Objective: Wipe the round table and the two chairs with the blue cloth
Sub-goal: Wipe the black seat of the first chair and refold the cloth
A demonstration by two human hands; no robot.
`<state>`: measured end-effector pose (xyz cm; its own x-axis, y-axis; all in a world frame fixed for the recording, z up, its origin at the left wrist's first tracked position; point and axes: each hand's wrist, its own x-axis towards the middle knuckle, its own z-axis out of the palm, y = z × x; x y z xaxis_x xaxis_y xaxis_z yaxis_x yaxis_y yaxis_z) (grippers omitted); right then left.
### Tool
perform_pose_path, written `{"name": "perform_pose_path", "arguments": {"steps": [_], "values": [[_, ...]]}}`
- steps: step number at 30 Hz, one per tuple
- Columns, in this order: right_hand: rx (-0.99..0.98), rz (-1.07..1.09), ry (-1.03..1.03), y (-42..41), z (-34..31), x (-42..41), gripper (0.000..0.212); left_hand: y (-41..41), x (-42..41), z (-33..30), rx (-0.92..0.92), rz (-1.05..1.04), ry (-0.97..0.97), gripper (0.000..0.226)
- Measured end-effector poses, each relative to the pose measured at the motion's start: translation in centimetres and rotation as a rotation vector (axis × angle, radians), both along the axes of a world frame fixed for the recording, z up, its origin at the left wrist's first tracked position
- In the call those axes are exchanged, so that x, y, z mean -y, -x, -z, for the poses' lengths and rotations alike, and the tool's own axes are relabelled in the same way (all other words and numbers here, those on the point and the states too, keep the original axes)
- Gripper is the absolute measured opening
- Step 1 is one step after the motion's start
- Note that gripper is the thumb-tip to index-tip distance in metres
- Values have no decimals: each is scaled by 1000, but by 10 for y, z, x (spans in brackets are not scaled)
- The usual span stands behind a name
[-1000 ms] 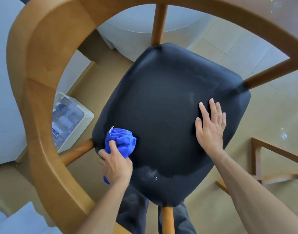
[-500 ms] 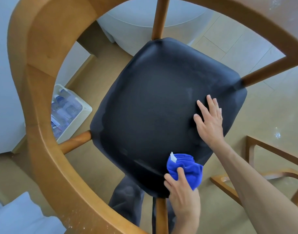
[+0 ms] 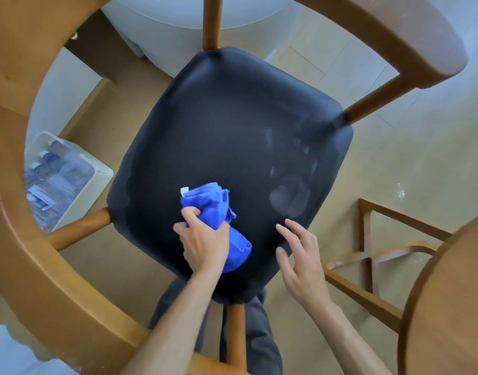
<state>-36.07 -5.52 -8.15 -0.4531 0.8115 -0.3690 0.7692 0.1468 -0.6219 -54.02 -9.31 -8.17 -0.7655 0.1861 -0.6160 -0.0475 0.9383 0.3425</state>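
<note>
The left hand (image 3: 204,246) is gripping the bunched blue cloth (image 3: 214,209), fingers curled round it, and pressing it onto the near part of the black seat cushion (image 3: 232,136) of the wooden armchair (image 3: 43,266). The right hand (image 3: 304,262) is hanging just beside it at the cushion's near right edge, fingers relaxed and spread, holding nothing. A pale handprint-like smudge (image 3: 289,197) is showing on the cushion. The round wooden table (image 3: 449,307) is sitting at lower right.

One head-worn wide-angle camera looks steeply down, from close above, onto the chair's dark seat (image 3: 232,158). The curved wooden backrest (image 3: 29,239) bends round the seat at the frame's left and top, and floor (image 3: 421,158) shows right of the seat.
</note>
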Motion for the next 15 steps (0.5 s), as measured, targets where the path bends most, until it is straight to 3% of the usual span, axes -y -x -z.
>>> {"name": "perform_pose_path", "arguments": {"steps": [6, 10, 15], "values": [[0, 44, 48, 30, 2, 8, 38, 85, 32, 10, -207, -43, 88, 43], [2, 101, 36, 40, 2, -1, 37, 52, 46, 11, -134, -132, 212, 57], [-28, 46, 27, 40, 2, 0, 37, -34, 27, -6, 51, -54, 226, 57]]}}
